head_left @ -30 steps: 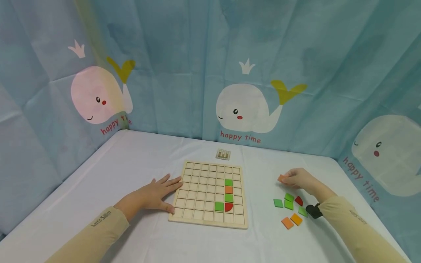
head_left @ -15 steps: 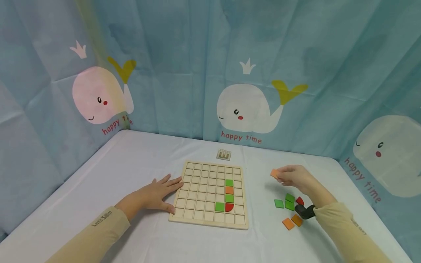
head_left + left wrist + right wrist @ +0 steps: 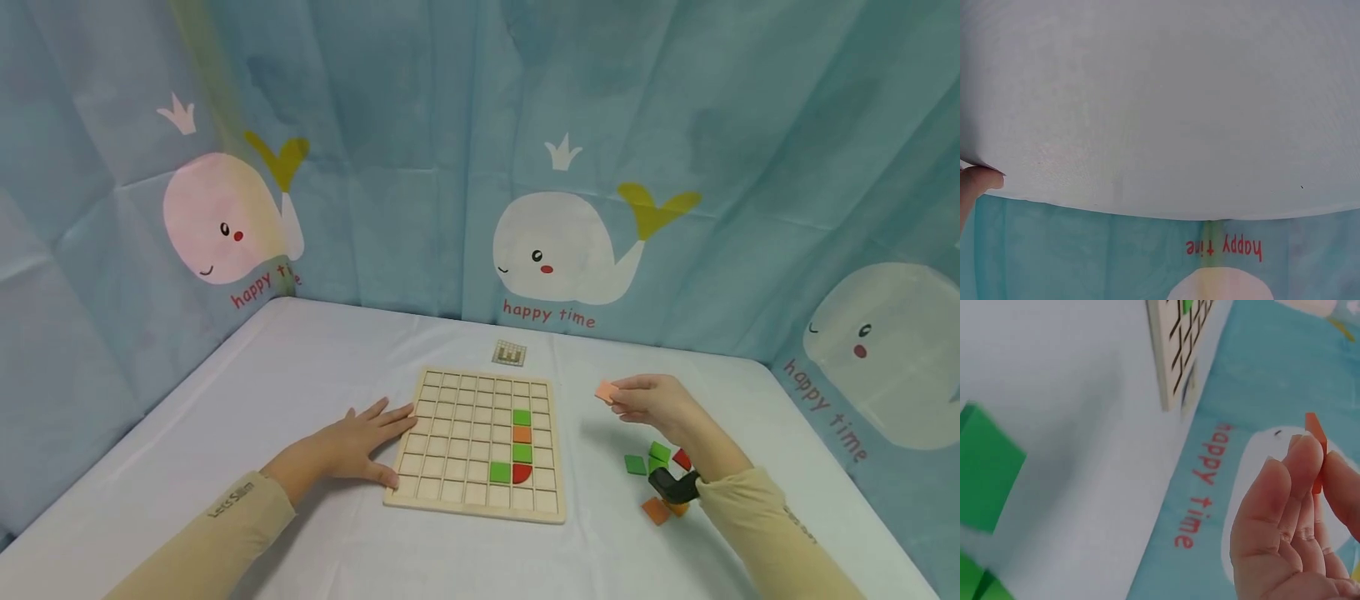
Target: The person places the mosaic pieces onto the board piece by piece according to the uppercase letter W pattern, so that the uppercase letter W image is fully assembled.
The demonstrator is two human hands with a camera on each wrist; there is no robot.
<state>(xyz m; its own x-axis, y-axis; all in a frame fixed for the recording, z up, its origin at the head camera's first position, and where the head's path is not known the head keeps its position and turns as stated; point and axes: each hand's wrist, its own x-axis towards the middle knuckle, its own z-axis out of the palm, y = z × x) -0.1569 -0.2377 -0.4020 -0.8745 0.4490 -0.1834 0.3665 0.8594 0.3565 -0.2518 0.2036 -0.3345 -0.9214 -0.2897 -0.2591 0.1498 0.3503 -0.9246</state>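
Observation:
A square orange tile [image 3: 606,392] is pinched between the thumb and fingers of my right hand [image 3: 654,404], raised above the table to the right of the grid board. The right wrist view shows the same orange tile [image 3: 1316,447] edge-on between the fingertips. My left hand [image 3: 352,443] lies with spread fingers at the left rim of the wooden grid board [image 3: 450,503]. Set in the board's right part are green tiles [image 3: 522,453], an orange tile [image 3: 521,434] and a red quarter-circle piece [image 3: 522,473]. The left wrist view catches only a fingertip [image 3: 988,178].
Loose green tiles [image 3: 634,464], a red piece [image 3: 682,458] and orange tiles [image 3: 656,511] lie below the right forearm, partly covered by the black wrist camera [image 3: 672,485]. A small pattern card [image 3: 509,352] lies behind the board. A whale-print curtain [image 3: 420,208] stands behind the table.
My right hand has lifted the orange tile and carried it leftward from beyond the loose pieces toward the board. My left hand has stayed at the board's left edge.

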